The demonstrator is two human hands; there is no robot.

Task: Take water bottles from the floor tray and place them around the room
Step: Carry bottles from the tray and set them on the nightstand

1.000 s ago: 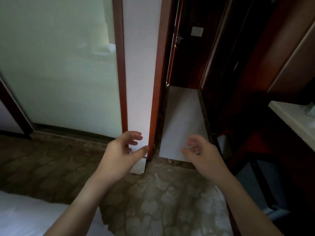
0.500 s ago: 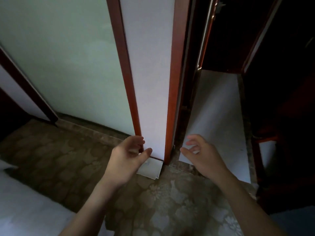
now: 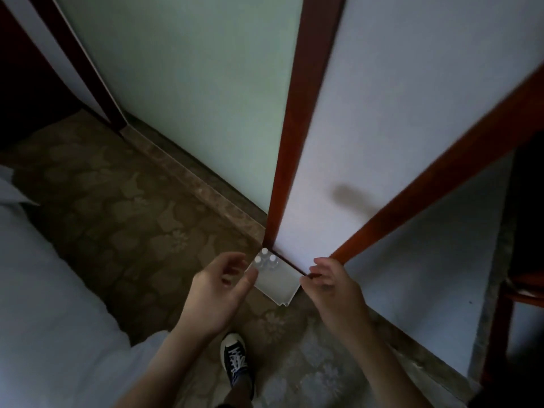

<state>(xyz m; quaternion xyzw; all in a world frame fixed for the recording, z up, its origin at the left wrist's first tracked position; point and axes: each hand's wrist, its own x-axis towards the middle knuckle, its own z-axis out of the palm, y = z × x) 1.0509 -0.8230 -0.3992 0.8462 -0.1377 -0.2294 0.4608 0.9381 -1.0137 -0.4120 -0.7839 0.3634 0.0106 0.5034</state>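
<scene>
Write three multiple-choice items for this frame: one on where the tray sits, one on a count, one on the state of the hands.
1. Where is the floor tray?
A. on the bed
B. on the carpet at the foot of the wall panel
C. on a chair

2. How many bottle caps show in the tray?
A. three
B. six
C. none

3. What do the hands hold?
A. a bottle each
B. the tray
C. nothing

Key: 1 B, the tray lies against the panel's base; 2 A, three white caps cluster at its far corner; 3 C, left hand and right hand hover with loosely curled fingers.
</scene>
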